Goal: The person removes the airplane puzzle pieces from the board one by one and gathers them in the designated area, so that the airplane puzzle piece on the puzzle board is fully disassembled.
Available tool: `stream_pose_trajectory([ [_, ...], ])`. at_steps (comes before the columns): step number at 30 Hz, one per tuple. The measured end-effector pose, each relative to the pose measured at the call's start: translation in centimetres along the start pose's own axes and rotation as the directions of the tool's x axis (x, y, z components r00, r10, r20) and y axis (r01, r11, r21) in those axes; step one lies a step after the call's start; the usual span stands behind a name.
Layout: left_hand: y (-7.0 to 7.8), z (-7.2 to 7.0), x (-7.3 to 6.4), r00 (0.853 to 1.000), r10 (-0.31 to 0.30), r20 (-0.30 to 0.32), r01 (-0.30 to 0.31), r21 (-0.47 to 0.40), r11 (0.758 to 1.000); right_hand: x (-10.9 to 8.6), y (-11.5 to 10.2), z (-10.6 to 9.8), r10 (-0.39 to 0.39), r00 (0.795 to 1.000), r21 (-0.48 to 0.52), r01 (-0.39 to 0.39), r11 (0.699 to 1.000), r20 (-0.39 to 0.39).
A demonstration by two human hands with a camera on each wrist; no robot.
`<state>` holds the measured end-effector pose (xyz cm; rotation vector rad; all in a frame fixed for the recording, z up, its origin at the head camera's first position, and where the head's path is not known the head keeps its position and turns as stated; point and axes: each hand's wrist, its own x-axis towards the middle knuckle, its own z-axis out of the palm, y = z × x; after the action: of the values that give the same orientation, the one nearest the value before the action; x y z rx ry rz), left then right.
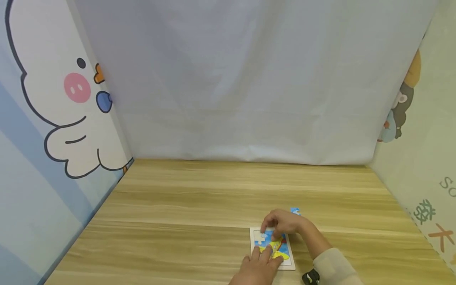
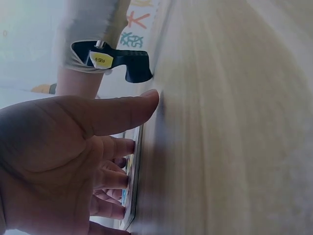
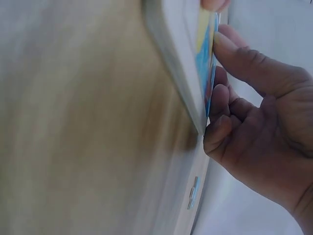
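A jigsaw puzzle with a yellow shape on blue lies in a white frame tray on the table. Bare cream backing shows at the puzzle's far left corner. My left hand rests its extended fingers on the near part of the puzzle, thumb held out in the left wrist view. Over the far side arches my right hand, thumb and index finger pinching a small blue puzzle piece close over the tray. Its other fingers curl by the tray's edge in the right wrist view, and the hand partly hides the piece.
A loose blue-and-white puzzle piece lies on the wooden table just beyond my right hand. A black strapped device is on the right wrist. A grey-white curtain hangs at the back, with printed cartoon walls left and right.
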<state>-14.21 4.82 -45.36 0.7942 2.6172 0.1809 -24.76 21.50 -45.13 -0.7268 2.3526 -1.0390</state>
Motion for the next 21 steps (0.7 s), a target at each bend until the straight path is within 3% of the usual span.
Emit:
stream_pose_trajectory([
  [16, 0.07, 0.43, 0.15, 1.0, 0.006, -0.008, -0.005, 0.057, 0.998, -0.01, -0.74, 0.35, 0.022, 1.0, -0.123, -0.022, 0.992, -0.005],
  [21, 0.12, 0.49, 0.07, 1.0, 0.008, -0.017, -0.006, 0.073, 0.997, 0.02, -0.68, 0.35, 0.018, 1.0, -0.09, -0.017, 0.996, 0.007],
])
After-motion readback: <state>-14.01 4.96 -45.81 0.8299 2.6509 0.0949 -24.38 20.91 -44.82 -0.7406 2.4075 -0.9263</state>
